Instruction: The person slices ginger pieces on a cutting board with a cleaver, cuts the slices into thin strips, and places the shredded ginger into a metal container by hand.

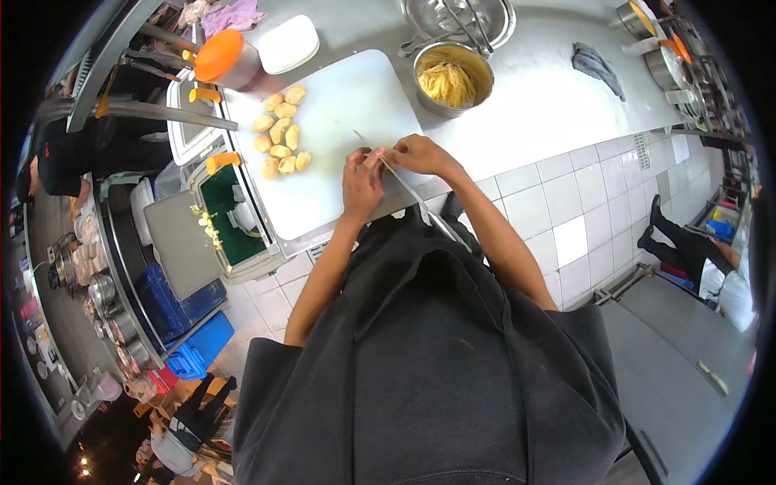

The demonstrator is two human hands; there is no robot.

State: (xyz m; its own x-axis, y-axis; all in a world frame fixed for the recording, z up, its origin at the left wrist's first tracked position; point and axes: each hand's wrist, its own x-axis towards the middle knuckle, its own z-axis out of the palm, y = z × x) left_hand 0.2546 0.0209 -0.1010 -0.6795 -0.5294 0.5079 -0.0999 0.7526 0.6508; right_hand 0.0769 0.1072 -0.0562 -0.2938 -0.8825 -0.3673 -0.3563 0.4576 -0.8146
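My left hand (363,184) and my right hand (420,155) meet over the near edge of a white cutting board (347,97). Both have their fingertips pinched together. From between them a long, thin pale strip (416,196) slants down toward my dark apron (436,364); its kind is unclear. A thin dark tip (360,136) pokes out beyond the fingers over the board. Whatever sits inside the left fingers is hidden. Several peeled, potato-like pieces (280,131) lie on the board's left side, apart from my hands.
Pale yellow strips (447,85) fill a metal pot (487,77) beyond the board. Metal bowls (505,20), an orange-lidded tub (222,58), a white container (288,44) and a grey cloth (598,70) stand or lie around. A green-lined bin (218,202) is at left. Other people stand farther off.
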